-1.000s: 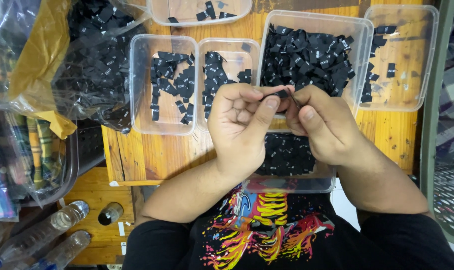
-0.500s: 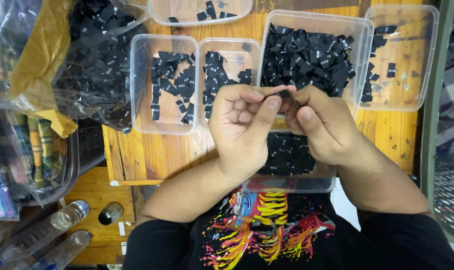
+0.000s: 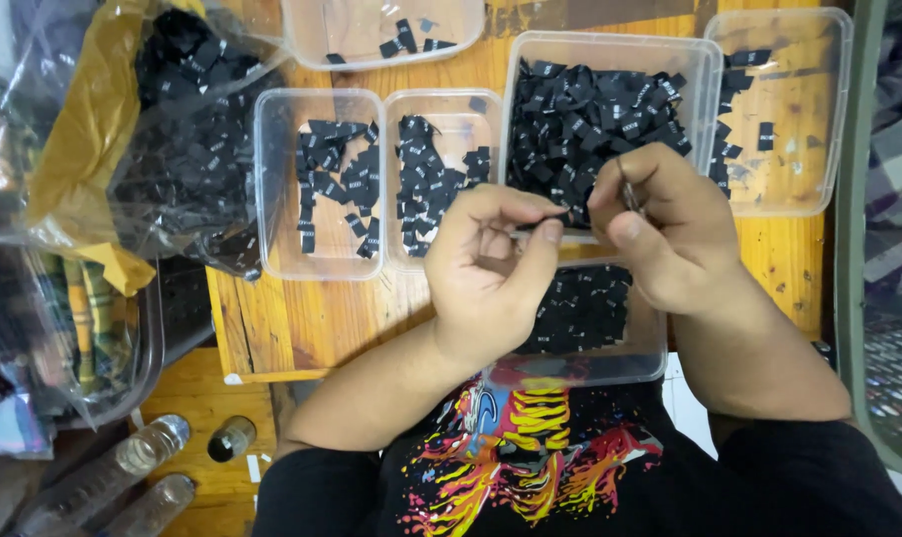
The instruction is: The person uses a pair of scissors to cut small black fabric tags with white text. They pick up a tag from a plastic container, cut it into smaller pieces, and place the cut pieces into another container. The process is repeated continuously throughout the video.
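My left hand [image 3: 491, 273] is over the near edge of a wooden table [image 3: 302, 318], thumb and forefinger pinched on a small black fabric label [image 3: 542, 223]. My right hand [image 3: 670, 234] is just to its right, fingers closed on a thin dark strip [image 3: 627, 194] that looks like another label seen edge-on. Both hands hover above a clear tub [image 3: 650, 363] of black labels, partly hidden by them. Right behind the hands, a large clear tub [image 3: 712, 75] is heaped with the same labels.
Two small clear tubs [image 3: 272, 179] [image 3: 471, 104] with labels stand left of the hands. Sparser tubs are at the back [image 3: 302, 30] and far right [image 3: 834, 119]. A plastic bag [image 3: 173, 139] of labels lies at left. Bottles [image 3: 143, 457] lie lower left.
My hands have drawn a little apart, the right one shifting rightward. Before, the fingertips met over one label.
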